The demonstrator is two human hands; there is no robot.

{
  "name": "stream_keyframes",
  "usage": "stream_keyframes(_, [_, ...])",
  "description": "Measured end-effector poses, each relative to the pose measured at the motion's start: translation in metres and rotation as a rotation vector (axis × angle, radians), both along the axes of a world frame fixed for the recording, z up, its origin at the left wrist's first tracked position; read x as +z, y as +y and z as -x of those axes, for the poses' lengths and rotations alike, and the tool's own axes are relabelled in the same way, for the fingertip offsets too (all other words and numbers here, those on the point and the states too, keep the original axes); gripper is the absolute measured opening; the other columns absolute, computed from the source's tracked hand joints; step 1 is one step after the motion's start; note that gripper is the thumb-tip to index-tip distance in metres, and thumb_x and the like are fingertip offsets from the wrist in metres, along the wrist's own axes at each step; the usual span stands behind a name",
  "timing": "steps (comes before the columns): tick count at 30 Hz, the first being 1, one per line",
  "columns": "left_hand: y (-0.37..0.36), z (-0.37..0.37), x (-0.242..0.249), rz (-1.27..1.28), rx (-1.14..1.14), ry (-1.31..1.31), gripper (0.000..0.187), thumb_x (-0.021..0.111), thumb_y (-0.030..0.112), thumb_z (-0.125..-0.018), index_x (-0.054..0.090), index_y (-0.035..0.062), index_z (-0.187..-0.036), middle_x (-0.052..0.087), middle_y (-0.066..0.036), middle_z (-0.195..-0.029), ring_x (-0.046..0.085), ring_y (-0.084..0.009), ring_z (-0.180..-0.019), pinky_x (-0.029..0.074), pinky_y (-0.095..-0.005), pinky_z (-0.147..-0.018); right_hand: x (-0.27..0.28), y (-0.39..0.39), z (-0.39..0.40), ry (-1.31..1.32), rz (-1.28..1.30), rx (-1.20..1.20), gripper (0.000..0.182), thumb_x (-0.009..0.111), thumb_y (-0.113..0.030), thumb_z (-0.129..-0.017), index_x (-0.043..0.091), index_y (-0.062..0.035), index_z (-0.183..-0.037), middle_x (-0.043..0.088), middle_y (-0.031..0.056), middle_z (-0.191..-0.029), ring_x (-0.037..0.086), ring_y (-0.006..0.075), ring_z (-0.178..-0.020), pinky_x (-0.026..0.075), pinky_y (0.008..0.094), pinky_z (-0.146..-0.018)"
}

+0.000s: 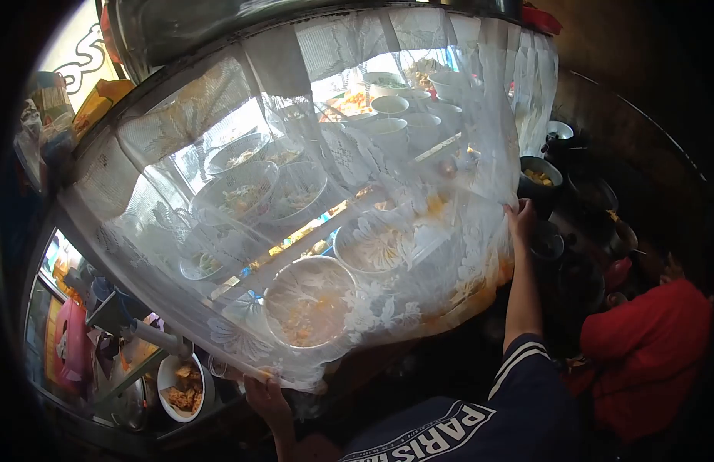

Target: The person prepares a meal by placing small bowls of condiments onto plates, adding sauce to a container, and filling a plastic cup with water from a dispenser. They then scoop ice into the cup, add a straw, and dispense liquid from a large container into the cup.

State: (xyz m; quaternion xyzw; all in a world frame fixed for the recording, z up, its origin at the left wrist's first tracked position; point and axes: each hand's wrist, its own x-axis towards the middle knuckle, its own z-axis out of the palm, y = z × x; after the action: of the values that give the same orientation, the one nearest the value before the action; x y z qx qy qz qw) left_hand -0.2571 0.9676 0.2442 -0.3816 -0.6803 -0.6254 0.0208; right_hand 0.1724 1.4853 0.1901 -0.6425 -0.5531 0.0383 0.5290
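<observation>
Clock positions refer to the view as a dial. The curtain (361, 181), a sheer white lace cloth, fills the dial from 9 o'clock across the centre to 3 o'clock, with its loose lower edge running between 7 and 3. The left hand (268, 400), at 7 o'clock, has its fingers closed on the lower corner area; the right hand (520, 219), at 3 o'clock, has its fingers pinched on the side edge. The cloth between them is spread, with folds toward 1 and 2 o'clock. For good control, hold the fabric at the hem rather than mid-panel, and apply light, equal tension; thin lace is likely to tear or slip under a sharp pull. Favour lifting slightly outward over dragging inward: a bowl of food (314, 269) shows through the cloth at 7 o'clock, and white bowls (388, 138) show through near 12 and 1, so slack fabric could dip into them. Check the left side for clearance, since an uncovered bowl of fried food (207, 389) sits just beside the hem between 7 and 8. Limit elbow travel on the right: a pot (556, 168) stands near the hand between 2 and 3, and a co-worker in red (649, 346) is at 4 o'clock. Whether the orange patches along the lower right hem are stains cannot be told.
</observation>
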Motion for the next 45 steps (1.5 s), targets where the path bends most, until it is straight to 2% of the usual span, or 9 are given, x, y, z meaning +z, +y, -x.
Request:
stream_keyframes(4, [0.010, -0.001, -0.014, -0.009, 0.038, -0.098, 0.029, 0.044, 0.000, -0.088, 0.043, -0.0067, -0.116, 0.050, -0.017, -0.114, 0.053, -0.0205, -0.099, 0.045, -0.0323, -0.091, 0.012, -0.007, 0.036, -0.366, -0.064, -0.288, 0.049, 0.078, -0.016, -0.068, 0.054, -0.0090, -0.110, 0.059, 0.0152, -0.107, 0.057, 0.0328, -0.102, 0.043, 0.0426, -0.090])
stream_keyframes(9, [0.021, -0.016, -0.004, -0.107, 0.032, -0.106, 0.028, 0.047, 0.003, -0.090, 0.041, -0.0052, -0.116, 0.051, -0.019, -0.110, 0.059, -0.0210, -0.089, 0.051, -0.0325, -0.081, 0.028, -0.042, 0.084, -0.382, -0.213, -0.083, 0.052, 0.076, -0.014, -0.069, 0.054, -0.0096, -0.115, 0.057, 0.0152, -0.113, 0.054, 0.0347, -0.108, 0.042, 0.0445, -0.092])
stream_keyframes(14, [0.032, -0.029, -0.002, -0.167, 0.113, -0.075, 0.032, 0.047, 0.005, -0.094, 0.041, -0.0061, -0.123, 0.053, -0.021, -0.112, 0.062, -0.0219, -0.086, 0.052, -0.0325, -0.075, -0.043, 0.024, 0.088, -0.420, 0.185, 0.187, 0.041, 0.073, -0.009, -0.070, 0.060, -0.0047, -0.110, 0.057, 0.0168, -0.115, 0.054, 0.0350, -0.110, 0.042, 0.0426, -0.095])
stream_keyframes(24, [0.063, -0.048, -0.007, 0.005, 0.201, 0.175, 0.027, 0.048, 0.007, -0.096, 0.054, -0.0075, -0.118, 0.066, -0.026, -0.091, 0.069, -0.0344, -0.081, 0.053, -0.0393, -0.068, 0.235, -0.266, 0.232, -0.001, -0.765, 1.089, 0.029, 0.060, 0.011, -0.077, 0.066, -0.0045, -0.100, 0.063, 0.0119, -0.102, 0.063, 0.0247, -0.090, 0.052, 0.0314, -0.076])
stream_keyframes(27, [0.078, -0.051, -0.004, 0.066, 0.141, 0.235, 0.032, 0.051, 0.001, -0.090, 0.053, -0.0075, -0.120, 0.065, -0.026, -0.095, 0.066, -0.0394, -0.086, 0.053, -0.0423, -0.072, 0.277, -0.317, 0.304, -0.040, -0.890, 1.322, 0.030, 0.072, -0.011, -0.077, 0.066, -0.0131, -0.106, 0.057, 0.0082, -0.108, 0.057, 0.0263, -0.099, 0.053, 0.0356, -0.080])
stream_keyframes(29, [0.087, -0.058, 0.003, 0.031, 0.033, 0.230, 0.037, 0.052, -0.002, -0.086, 0.052, -0.0067, -0.123, 0.065, -0.026, -0.096, 0.065, -0.0406, -0.086, 0.053, -0.0436, -0.073, 0.299, -0.331, 0.352, -0.137, -0.969, 1.141, 0.056, 0.075, -0.029, -0.076, 0.052, -0.0175, -0.126, 0.044, 0.0101, -0.125, 0.048, 0.0306, -0.111, 0.050, 0.0419, -0.086])
stream_keyframes(34, [0.073, -0.076, 0.027, 0.100, -0.244, 0.230, 0.039, 0.056, 0.000, -0.088, 0.050, -0.0023, -0.126, 0.064, -0.023, -0.104, 0.065, -0.0370, -0.093, 0.053, -0.0403, -0.081, 0.322, -0.307, 0.407, -0.066, -0.930, 1.116, 0.058, 0.051, 0.015, -0.077, 0.059, -0.0212, -0.122, 0.052, 0.0084, -0.111, 0.060, 0.0203, -0.067, 0.051, 0.0334, -0.058])
stream_keyframes(37, [0.031, -0.061, 0.065, 0.080, -0.227, 0.354, 0.042, 0.060, 0.003, -0.087, 0.051, 0.0013, -0.128, 0.063, -0.020, -0.110, 0.063, -0.0344, -0.099, 0.051, -0.0393, -0.085, 0.325, -0.267, 0.381, -0.123, -1.024, 0.930, 0.058, 0.048, 0.018, -0.071, 0.065, -0.0172, -0.113, 0.058, 0.0073, -0.104, 0.064, 0.0248, -0.084, 0.052, 0.0360, -0.067])
stream_keyframes(45, [-0.102, 0.117, 0.164, -0.147, 0.563, 0.576, 0.014, 0.050, 0.003, -0.092, 0.063, -0.0003, -0.090, 0.067, -0.013, -0.088, 0.066, -0.0255, -0.084, 0.050, -0.0336, -0.077, 0.324, -0.224, 0.289, -0.371, -0.839, 0.551, 0.044, 0.053, 0.011, -0.082, 0.060, -0.0130, -0.118, 0.058, 0.0089, -0.110, 0.060, 0.0283, -0.105, 0.050, 0.0382, -0.087])
